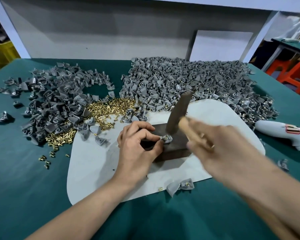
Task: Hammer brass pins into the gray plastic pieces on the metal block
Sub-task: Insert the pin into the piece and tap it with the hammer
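at the middle of the metal block (179, 144): left hand (137, 141) pinches the gray plastic piece (168, 140) by its near edge, thumb and fingertips clamped on it. that pins it flat on the block so the brass pin (166, 135) standing in its hole doesn't tip. the fingers sit left of the pin, out of the strike line.

right hand (210, 141) is wrapped round the wooden handle of the hammer (178, 111). both are motion-blurred, and the dark head is just above and right of the pin, so i'd say mid-strike. pin head is still proud of the plastic, not seated yet.

block sits on a white mat (93, 161), probably to damp the blows and catch strays.

feed stock is within left reach: loose brass pins (111, 106) behind the mat, bare gray pieces (55, 94) heaped left. the bigger heap (180, 80) at back right shows brass, likely finished parts. one pinned piece (187, 183) lies at the mat's front edge.

a gray tool body (280, 132) lies on the green surface (33, 179) to the right.
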`<move>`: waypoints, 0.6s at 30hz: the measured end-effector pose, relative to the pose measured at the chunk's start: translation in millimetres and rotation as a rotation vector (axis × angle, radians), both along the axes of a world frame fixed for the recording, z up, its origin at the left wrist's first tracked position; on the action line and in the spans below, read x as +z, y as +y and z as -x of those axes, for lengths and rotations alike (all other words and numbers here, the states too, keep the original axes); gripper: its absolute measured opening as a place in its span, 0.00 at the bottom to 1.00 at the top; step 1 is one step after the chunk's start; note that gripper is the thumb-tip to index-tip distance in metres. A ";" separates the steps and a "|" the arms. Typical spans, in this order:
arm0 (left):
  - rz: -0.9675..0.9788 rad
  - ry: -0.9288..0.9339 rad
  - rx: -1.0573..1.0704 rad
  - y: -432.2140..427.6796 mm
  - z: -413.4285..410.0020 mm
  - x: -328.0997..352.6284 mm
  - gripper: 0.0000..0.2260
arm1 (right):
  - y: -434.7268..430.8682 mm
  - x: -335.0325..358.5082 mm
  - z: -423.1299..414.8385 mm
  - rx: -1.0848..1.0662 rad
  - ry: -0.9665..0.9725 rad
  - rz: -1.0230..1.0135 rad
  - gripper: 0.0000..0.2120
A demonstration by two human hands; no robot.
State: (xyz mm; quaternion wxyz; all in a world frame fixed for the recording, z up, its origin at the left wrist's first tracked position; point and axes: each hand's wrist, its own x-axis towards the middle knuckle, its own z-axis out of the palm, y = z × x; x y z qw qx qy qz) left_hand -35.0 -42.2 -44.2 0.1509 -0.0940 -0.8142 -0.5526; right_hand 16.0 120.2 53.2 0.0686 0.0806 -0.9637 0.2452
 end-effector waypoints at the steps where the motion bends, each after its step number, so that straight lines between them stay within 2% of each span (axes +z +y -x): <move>1: 0.001 0.004 -0.001 -0.2 -0.6 -0.7 0.12 | -0.5 -1.9 -0.7 0.011 -0.036 -0.019 0.14; 5: -0.008 -0.003 -0.007 -0.4 -1.2 1.8 0.12 | 1.0 4.2 4.4 0.008 0.075 0.018 0.10; 8: -0.007 0.013 -0.023 -0.3 -1.4 2.4 0.13 | -5.1 -0.9 5.6 0.046 -0.044 -0.045 0.12; 11: -0.011 0.019 -0.021 -0.5 -1.4 4.1 0.13 | -1.4 1.6 8.8 0.019 0.020 0.016 0.14; 14: -0.017 0.021 -0.027 -0.9 -2.6 3.1 0.12 | -0.4 0.3 6.5 0.026 -0.026 -0.024 0.12; 16: -0.024 0.010 -0.024 -0.7 -2.4 3.6 0.12 | -1.1 0.1 6.1 0.027 0.050 0.004 0.13; 18: -0.027 0.011 -0.015 0.0 -1.4 3.2 0.12 | -3.4 -0.3 5.8 0.030 0.009 0.003 0.13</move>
